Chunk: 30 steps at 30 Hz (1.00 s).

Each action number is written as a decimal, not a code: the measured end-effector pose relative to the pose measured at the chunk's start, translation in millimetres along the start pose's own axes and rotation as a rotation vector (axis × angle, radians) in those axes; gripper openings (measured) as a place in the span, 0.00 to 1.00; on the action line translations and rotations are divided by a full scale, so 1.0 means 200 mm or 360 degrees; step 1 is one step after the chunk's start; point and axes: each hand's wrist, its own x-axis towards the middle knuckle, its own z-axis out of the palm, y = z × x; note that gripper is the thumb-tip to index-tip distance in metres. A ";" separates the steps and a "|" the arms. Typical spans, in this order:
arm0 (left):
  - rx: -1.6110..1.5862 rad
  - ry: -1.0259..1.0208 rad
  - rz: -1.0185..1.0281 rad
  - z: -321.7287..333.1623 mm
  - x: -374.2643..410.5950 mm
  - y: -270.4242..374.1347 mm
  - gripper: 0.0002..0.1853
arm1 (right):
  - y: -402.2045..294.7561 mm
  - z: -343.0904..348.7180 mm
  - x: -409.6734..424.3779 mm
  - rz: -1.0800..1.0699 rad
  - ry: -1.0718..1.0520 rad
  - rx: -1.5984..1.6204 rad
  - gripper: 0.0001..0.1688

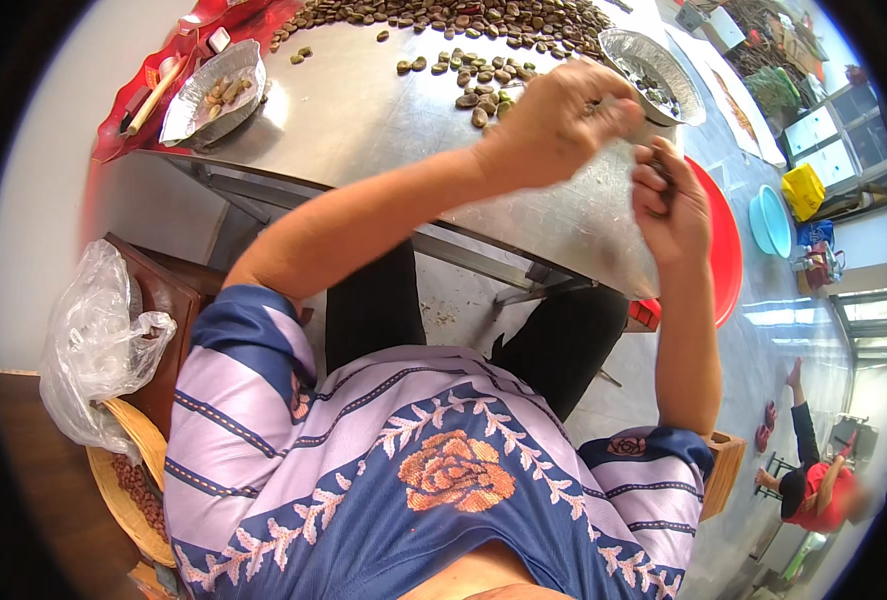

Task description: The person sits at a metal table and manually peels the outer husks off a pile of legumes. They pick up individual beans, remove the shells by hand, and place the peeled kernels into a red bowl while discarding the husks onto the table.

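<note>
Over the right part of a metal table [353, 142], my left hand [563, 124] is raised with its fingers curled in towards the thumb; a small dark bit shows between them. Lower and to its right, my right hand [672, 199] is curled around a small dark thing, perhaps a bean or a shell piece. Brown and greenish broad beans [488, 75] lie loose on the table, with a large pile of beans [443, 13] at the far edge. Near my hands stands a foil tray [695, 97] holding dark bits. Another foil tray [256, 67] at the left holds pale pieces.
A red tray [106, 142] with a wooden-handled tool [155, 97] is at the left. Beyond the table's right edge is a red basin [721, 255]. A plastic bag [87, 352] and a basket [102, 480] stand at lower left. A person [826, 491] sits at far right.
</note>
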 end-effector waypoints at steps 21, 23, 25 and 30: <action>0.1800 -0.0462 -0.0369 -0.65 -0.03 -0.49 0.11 | -0.09 -0.02 -0.06 -0.0702 0.0051 -0.2172 0.08; 0.1757 -0.0435 -0.0282 -0.65 -0.05 -0.50 0.12 | 0.00 0.07 -0.04 -0.0692 -0.0089 -0.2408 0.07; 0.1694 -0.0408 -0.0170 -0.65 -0.07 -0.49 0.13 | 0.07 0.14 -0.03 -0.0701 -0.0172 -0.2620 0.08; 0.1585 -0.0388 -0.0202 -0.65 -0.10 -0.45 0.15 | 0.16 0.16 0.04 -0.0694 -0.0224 -0.3066 0.12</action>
